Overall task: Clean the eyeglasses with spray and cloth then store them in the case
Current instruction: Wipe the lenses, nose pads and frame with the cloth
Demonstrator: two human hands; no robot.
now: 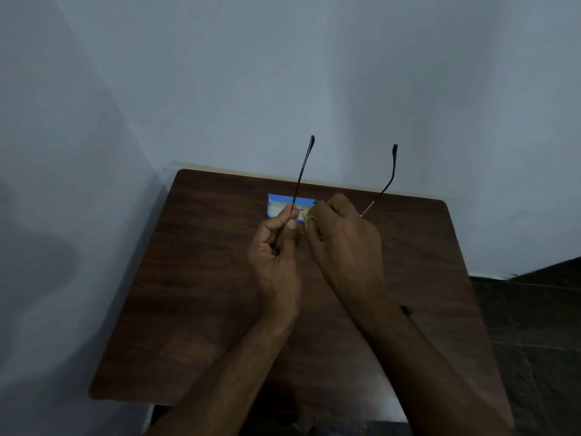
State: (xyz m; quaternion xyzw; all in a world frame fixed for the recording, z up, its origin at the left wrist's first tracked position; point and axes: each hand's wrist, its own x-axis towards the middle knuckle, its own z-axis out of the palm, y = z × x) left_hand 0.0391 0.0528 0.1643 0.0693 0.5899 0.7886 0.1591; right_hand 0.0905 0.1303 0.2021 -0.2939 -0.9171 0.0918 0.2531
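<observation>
Both forearms enter from the bottom edge and meet over the middle of the surface (195,278), a dark wood-grain top.

Left hand (276,247): fingers curled, thumb and forefinger pinching the eyeglasses (302,171) at the frame corner where the left temple arm starts.

Right hand (345,243): closed round a pale yellow cloth (309,218). A fold of it shows between the two hands, pressed against the front of the frame. The lenses are hidden behind the fingers and cloth, so contact with the glass cannot be confirmed.

Eyeglasses are held in the air above the surface. Both thin dark temple arms are unfolded and point up and away from the person. The left one is nearly straight. The right one emerges past the right knuckles and bends at its tip.

A small black item (407,310) lies on the surface just beside the right wrist; too small to identify.

Behind the hands, near the far edge of the surface, sits a blue case (279,204) with a pale inside, partly covered by the fingers.

Beyond it is a plain grey-white wall (283,73), with a corner at left. Dark tiled floor (534,325) shows at right.
</observation>
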